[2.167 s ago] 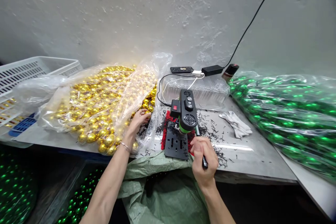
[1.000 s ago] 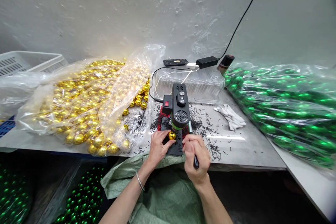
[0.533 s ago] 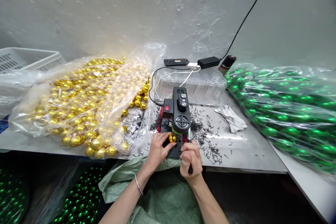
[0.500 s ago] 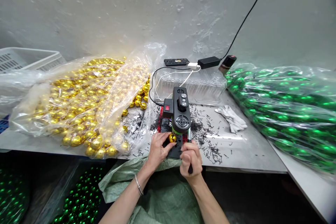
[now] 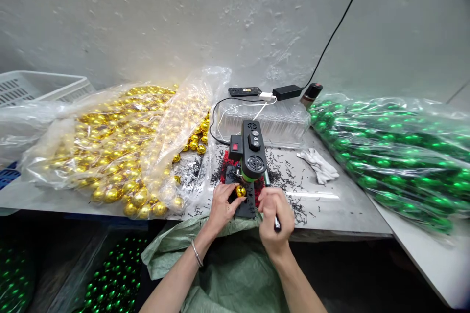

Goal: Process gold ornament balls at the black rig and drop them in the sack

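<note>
Between the thumb and fingers of my left hand (image 5: pixel 223 202) is a gold ball ornament (image 5: pixel 240 191), held under the head of a small black bench press (image 5: pixel 252 156). My right hand (image 5: pixel 276 215) is wrapped round the press's lever handle (image 5: pixel 277 225), whose dark tip sticks out below the fist. The black base of the press (image 5: pixel 245 210) sits near the table's front edge. Red and black bits lie round the base.
A clear bag of gold balls (image 5: pixel 121 146) lies to the left, a bag of green balls (image 5: pixel 396 156) to the right. A clear plastic box (image 5: pixel 286 120) with cables stands behind the press. White gloves (image 5: pixel 318 165) lie right of it. Green cloth (image 5: pixel 235 274) hangs at the front edge.
My right hand has shifted right and slightly down with the lever handle. A gap now shows between the press head and the gold ball. The view has turned slightly.
</note>
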Motion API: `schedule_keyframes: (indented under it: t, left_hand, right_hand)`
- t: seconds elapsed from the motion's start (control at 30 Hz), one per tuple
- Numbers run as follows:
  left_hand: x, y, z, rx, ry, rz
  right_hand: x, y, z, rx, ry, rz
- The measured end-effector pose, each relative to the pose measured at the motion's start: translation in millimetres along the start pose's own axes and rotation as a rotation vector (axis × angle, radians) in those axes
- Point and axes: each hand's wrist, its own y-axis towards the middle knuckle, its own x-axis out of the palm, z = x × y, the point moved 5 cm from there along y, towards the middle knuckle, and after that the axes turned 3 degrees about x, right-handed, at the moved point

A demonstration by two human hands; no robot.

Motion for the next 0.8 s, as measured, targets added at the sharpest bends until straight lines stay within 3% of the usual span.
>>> schedule_keyframes:
  t: [0.17, 0.3, 0.37, 0.43, 0.53, 0.67, 0.8]
  left_hand:
    - [-9.6, -29, 12, 0.058, 0.004, -0.065]
    - [-41.0, -43, 18, 0.101, 0.039, -0.155]
    - [-68.2, -25, 5, 0.011, 0.118, -0.099]
    - [-97.8, 6, -18, -0.105, 0.282, -0.003]
    - [-128.9, 52, -56, -0.266, 0.505, 0.038]
    - [-142.3, 83, -81, -0.309, 0.533, 0.051]
    - [-142.4, 86, -82, -0.334, 0.5, 0.052]
  right_hand:
    - [-7, 24, -17, 0.085, 0.019, -0.045]
    - [-4, 14, -10, 0.036, 0.011, -0.044]
    - [-2, 8, -6, 0.023, 0.015, -0.034]
    - [0, 5, -4, 0.015, 0.019, -0.014]
    - [1, 4, -3, 0.007, 0.013, 0.005]
    - [1, 2, -3, -0.011, -0.002, 0.001]
    - [1, 1, -2, -0.026, -0.01, -0.002]
